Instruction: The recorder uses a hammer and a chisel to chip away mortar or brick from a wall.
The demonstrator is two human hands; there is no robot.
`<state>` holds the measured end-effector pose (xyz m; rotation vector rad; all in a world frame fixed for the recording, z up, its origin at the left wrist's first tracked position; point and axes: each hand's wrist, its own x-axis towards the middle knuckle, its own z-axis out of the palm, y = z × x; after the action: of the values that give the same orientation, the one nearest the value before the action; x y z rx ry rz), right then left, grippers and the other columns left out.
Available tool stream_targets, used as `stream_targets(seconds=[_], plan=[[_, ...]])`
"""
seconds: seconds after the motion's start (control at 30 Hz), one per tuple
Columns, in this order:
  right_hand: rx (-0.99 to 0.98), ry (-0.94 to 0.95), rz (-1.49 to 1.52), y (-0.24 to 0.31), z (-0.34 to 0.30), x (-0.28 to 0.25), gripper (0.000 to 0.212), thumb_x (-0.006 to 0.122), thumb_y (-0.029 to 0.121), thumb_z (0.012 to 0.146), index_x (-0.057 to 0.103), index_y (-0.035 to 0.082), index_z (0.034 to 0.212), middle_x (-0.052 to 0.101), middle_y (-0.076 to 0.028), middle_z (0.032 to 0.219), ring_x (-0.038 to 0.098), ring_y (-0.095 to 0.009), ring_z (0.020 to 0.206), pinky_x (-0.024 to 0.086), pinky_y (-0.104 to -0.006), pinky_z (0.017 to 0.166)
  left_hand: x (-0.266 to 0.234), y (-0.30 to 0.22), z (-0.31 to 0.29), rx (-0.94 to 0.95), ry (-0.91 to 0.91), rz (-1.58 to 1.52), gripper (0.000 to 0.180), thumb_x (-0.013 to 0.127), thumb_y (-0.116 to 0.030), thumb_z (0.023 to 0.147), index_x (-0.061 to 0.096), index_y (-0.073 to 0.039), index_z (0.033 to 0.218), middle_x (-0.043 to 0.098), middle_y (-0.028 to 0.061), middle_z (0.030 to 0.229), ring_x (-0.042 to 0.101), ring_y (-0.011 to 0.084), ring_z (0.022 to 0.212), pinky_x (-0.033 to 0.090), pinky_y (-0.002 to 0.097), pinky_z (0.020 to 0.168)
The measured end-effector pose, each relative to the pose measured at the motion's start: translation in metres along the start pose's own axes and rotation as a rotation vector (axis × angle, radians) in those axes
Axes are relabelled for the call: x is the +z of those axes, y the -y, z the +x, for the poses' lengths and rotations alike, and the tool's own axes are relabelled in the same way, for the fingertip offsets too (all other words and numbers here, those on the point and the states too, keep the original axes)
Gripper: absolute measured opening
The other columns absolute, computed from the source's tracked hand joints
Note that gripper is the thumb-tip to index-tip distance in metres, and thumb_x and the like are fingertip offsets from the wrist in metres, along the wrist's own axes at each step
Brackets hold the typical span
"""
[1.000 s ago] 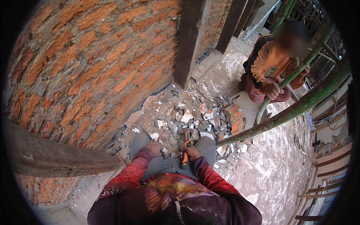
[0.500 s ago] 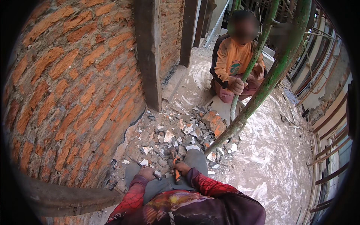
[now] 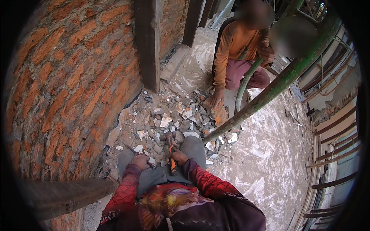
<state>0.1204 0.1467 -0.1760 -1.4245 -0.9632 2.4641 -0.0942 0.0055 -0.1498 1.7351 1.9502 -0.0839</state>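
Observation:
My left hand (image 3: 140, 161) is closed round a thin dark metal chisel (image 3: 152, 165), which pokes out on both sides of the fist by my left knee. In my right hand (image 3: 179, 157) is a hammer (image 3: 172, 149) with an orange and black handle. Its head points away from me, over the rubble between my knees. Broken brick and white-faced plaster rubble (image 3: 165, 120) is heaped just ahead of my hands. Beyond it, a co-worker's hand (image 3: 217, 98) rests on a large orange brick chunk (image 3: 221, 115).
A rough brick wall (image 3: 73, 96) rises on the left, with a dark wooden post (image 3: 148, 46). Green poles (image 3: 277, 86) slant across on the right. The co-worker (image 3: 239, 50) squats ahead, beside them. A wooden beam (image 3: 73, 196) lies at lower left.
The co-worker has leaned forward and lowered one hand from the pole to the brick chunk. The view has shifted slightly; my hands still hold the chisel and hammer.

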Motion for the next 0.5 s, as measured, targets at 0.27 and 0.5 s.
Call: stream_targets(seconds=[0.27, 0.5], plan=[[0.059, 0.028, -0.006, 0.0013, 0.0031, -0.0045, 0.013, 0.059, 0.003, 0.091, 0.049, 0.0, 0.099, 0.06, -0.011, 0.074, 0.062, -0.024, 0.061, 0.055, -0.0395, 0.051, -0.0028, -0.0008, 0.0012, -0.005, 0.031, 0.008, 0.045, 0.067, -0.057, 0.076, 0.072, -0.014, 0.089, 0.07, 0.0121, 0.091, 0.066, 0.0301, 0.095, 0.037, 0.0475, 0.102], [0.049, 0.054, -0.019, 0.0008, 0.0063, -0.006, 0.008, 0.059, 0.002, 0.089, 0.053, 0.0, 0.094, 0.06, -0.01, 0.077, 0.063, -0.023, 0.063, 0.053, -0.0355, 0.053, 0.0007, 0.0031, 0.0041, 0.006, 0.04, 0.049, 0.029, 0.069, -0.037, 0.075, 0.071, -0.014, 0.093, 0.07, 0.0106, 0.098, 0.065, 0.0285, 0.102, 0.035, 0.0475, 0.105]])
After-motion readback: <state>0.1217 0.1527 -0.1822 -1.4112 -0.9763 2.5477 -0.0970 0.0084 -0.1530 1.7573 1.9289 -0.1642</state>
